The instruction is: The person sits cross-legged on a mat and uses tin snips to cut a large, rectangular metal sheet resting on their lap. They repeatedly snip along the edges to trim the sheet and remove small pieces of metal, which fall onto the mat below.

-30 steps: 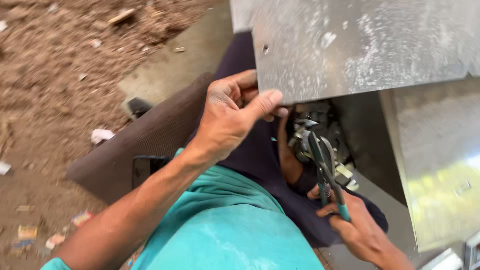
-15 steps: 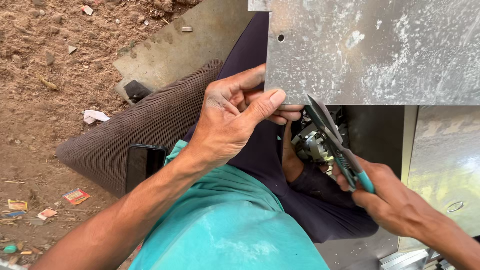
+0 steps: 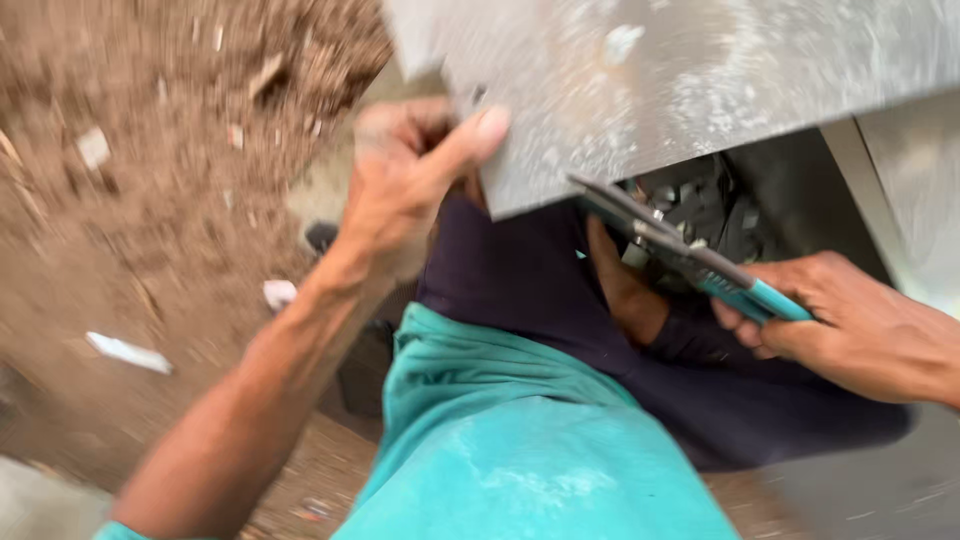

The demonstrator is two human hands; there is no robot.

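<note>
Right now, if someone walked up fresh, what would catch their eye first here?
Probably the big grey metal sheet filling the top right, gripped at its lower left edge by the left hand. Next, the teal-handled snips in the right hand, blades meeting the sheet's bottom edge. Below lies the person's teal shirt, with littered bare dirt on the left.

Bare dirt ground (image 3: 150,200) fills left half of frame, brown, loose, blurred by camera motion. Scattered on it: small white scrap (image 3: 93,147) upper left, long pale strip (image 3: 128,352) at mid left, another white bit (image 3: 279,293) just beside the forearm near centre, pale flecks toward top centre. A flat grey-tan slab (image 3: 320,190) lies on the dirt at centre, possibly concrete or board, too smeared to tell. A small dark object (image 3: 321,236) rests at its lower edge.
</note>
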